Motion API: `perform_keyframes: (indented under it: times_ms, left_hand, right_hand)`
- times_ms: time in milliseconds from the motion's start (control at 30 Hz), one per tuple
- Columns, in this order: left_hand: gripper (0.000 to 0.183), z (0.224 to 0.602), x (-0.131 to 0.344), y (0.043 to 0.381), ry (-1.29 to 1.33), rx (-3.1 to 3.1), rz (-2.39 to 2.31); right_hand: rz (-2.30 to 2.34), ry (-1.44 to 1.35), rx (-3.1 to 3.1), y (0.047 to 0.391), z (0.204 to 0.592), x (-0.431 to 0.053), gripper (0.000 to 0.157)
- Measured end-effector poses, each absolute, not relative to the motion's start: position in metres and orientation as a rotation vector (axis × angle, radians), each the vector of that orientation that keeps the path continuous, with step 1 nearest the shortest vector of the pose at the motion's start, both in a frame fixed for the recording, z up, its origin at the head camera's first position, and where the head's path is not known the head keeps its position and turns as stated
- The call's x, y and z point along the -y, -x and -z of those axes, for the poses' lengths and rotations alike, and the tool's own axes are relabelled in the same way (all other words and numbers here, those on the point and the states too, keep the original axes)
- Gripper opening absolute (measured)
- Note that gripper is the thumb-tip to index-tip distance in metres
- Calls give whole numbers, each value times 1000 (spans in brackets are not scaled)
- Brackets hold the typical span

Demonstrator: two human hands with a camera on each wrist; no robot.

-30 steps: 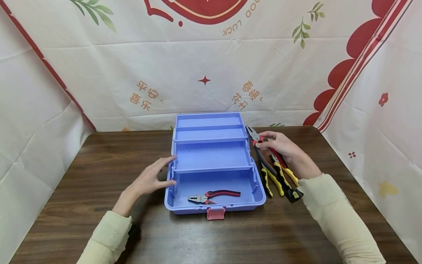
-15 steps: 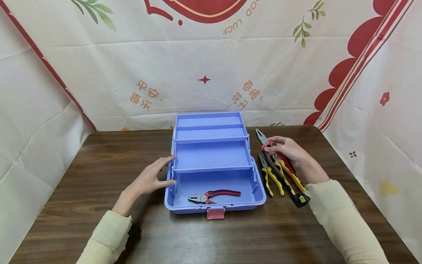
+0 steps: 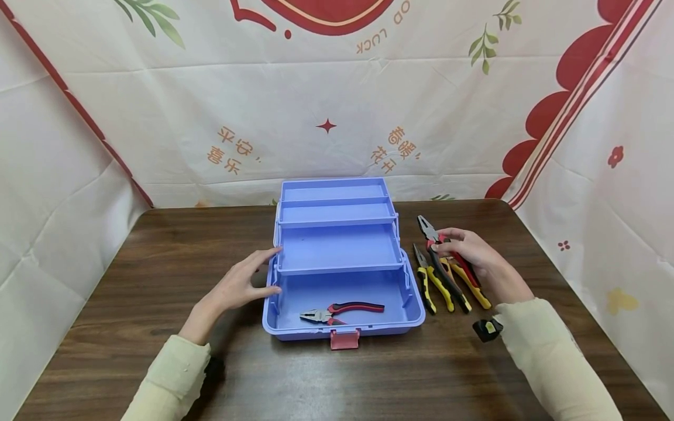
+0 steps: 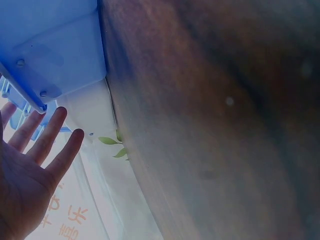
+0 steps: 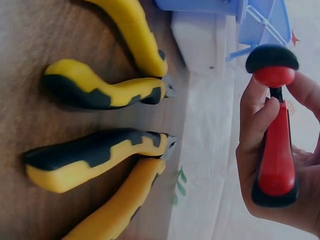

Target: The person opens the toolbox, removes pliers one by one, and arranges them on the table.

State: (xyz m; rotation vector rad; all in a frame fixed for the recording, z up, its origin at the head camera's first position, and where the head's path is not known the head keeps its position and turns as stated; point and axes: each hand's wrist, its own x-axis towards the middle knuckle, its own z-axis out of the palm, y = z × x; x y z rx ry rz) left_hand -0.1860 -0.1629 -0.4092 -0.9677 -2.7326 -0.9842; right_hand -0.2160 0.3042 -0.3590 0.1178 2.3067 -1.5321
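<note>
My right hand [image 3: 470,248] pinches a pair of combination pliers [image 3: 429,229] near the pivot, their jaws up and away and their red-and-black handles spread toward me. Seen from the right wrist, these pliers [image 5: 276,160] are held off the table. Below them lie needle-nose pliers [image 3: 425,283] and a second pair of pliers [image 3: 478,289], both yellow-and-black handled; the held handles partly hide the second pair. At the left side of an open blue toolbox [image 3: 341,334], my left hand [image 3: 239,283] has its fingers spread at the rim. Other red-and-black combination pliers [image 3: 357,307] lie in the box's bottom.
Stepped trays [image 3: 337,248] rise at the back of the toolbox, and a red latch [image 3: 344,340] hangs at its front. A printed white cloth [image 3: 210,99] stands behind the wooden table [image 3: 147,292]. A small black device [image 3: 487,329] sits by the right cuff.
My right hand has moved right and toward me with the combination pliers, away from the toolbox side, uncovering more of the needle-nose pliers. The left hand has stayed still.
</note>
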Motion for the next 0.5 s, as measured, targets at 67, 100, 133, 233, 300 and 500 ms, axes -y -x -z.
perform_keyframes:
  times_ms: [67, 100, 133, 233, 300, 500]
  left_hand:
    - [78, 409, 163, 186, 967, 2731, 985]
    - [78, 409, 163, 186, 967, 2731, 986]
    - [78, 409, 163, 186, 968, 2730, 987]
    - [78, 409, 163, 186, 972, 2726, 990]
    - [78, 409, 163, 186, 974, 2725, 988]
    - [78, 409, 163, 186, 965, 2729, 990]
  right_hand:
    - [1541, -142, -2289, 215, 361, -306, 63]
    - [1541, -151, -2286, 214, 362, -306, 63]
    - [1541, -160, -2284, 213, 363, -307, 63]
    - [1542, -190, -2283, 211, 367, -310, 65]
    - [1547, -199, -2280, 210, 370, -313, 65]
    - [1580, -180, -2262, 206, 377, -325, 63]
